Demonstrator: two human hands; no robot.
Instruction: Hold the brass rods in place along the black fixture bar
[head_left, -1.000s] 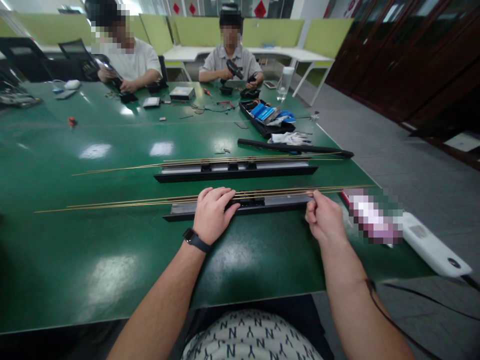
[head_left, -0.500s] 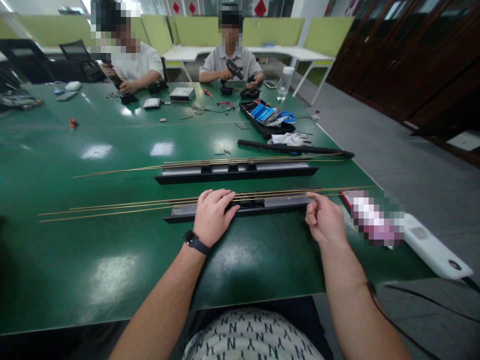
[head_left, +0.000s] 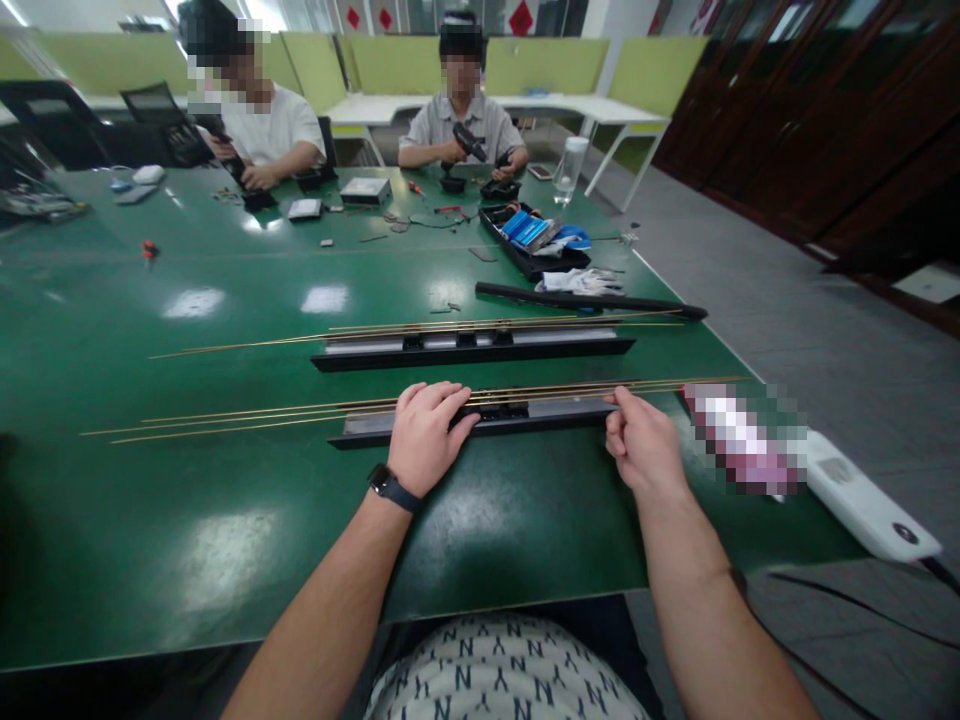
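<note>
A black rail (head_left: 570,416) with a grey inner face lies across the table in front of me, with black blocks at its middle. Several thin brass rods (head_left: 247,415) run along it and stick out past both ends. My left hand (head_left: 429,430), wearing a dark watch, is laid over the rail left of its middle, fingers bent across rods and rail, thumb on the near side. My right hand (head_left: 646,440) is closed at the rail's right end, index finger and thumb pinching a brass rod. The fingertips partly hide that rod's end.
Behind lies a second black rail (head_left: 472,352) with similar rods. Farther back are a black tube (head_left: 592,298), white gloves (head_left: 581,282) and a black tray (head_left: 536,268). A white power strip (head_left: 862,495) sits at the right edge. Two people work across the table.
The left end of the nearest brass rod has slid to the right. My right hand has shifted slightly left, while my left hand stays on the rail.
</note>
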